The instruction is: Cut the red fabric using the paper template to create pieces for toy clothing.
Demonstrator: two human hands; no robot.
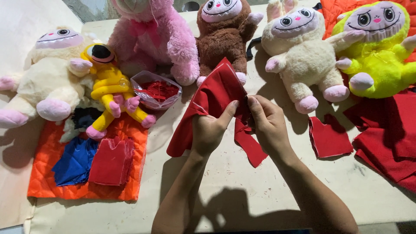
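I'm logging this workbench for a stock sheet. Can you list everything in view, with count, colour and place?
Red fabric piece: one, red, centre, held by both hands.
Plush toys: six; cream, yellow, pink, brown, cream, neon yellow-green; along the far edge.
Clear bag: one, red bits inside, beside the yellow toy.
Quilted mat: one, orange, left.
Blue fabric: one, on mat.
Red cut stack: one, on mat.
Red cut pieces: right.
Red cloth pile: far right.
Table: beige.
Left hand, right hand: fingers pinching the fabric.
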